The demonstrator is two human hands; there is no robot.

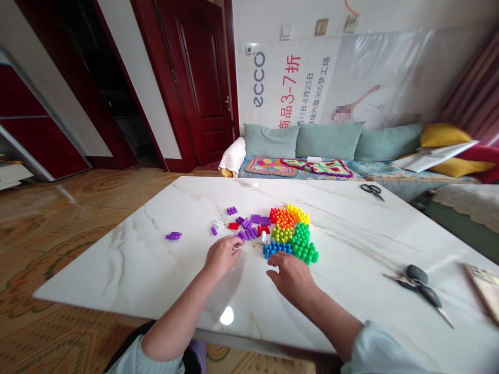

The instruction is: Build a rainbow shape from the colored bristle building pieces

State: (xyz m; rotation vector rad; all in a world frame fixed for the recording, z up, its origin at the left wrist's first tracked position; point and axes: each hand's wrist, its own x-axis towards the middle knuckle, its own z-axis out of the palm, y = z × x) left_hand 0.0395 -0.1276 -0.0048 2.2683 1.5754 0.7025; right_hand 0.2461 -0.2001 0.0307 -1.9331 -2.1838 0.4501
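My left hand [223, 255] is just in front of a loose scatter of purple plastic pegs [249, 234], its thumb and forefinger a little apart and nothing visible between them. My right hand [292, 272] hovers over or touches the front of the blue pegs [277, 249]; its thumb is spread from the fingers, and the fingertips are partly hidden. Round-topped pegs stand grouped by colour: green [302, 241], olive [281, 234], orange-red [283, 217] and yellow [298, 213]. Red pegs [264, 229] and a white peg [264, 237] are among the purple ones.
The white marbled table [156, 270] holds black-handled scissors [372, 191] at the back right. Nearer on the right are another scissors-like tool [424, 291], a black key fob [417, 274] and a phone [483, 288]. Purple pegs [173, 236] lie apart at left. A sofa [257, 161] stands behind.
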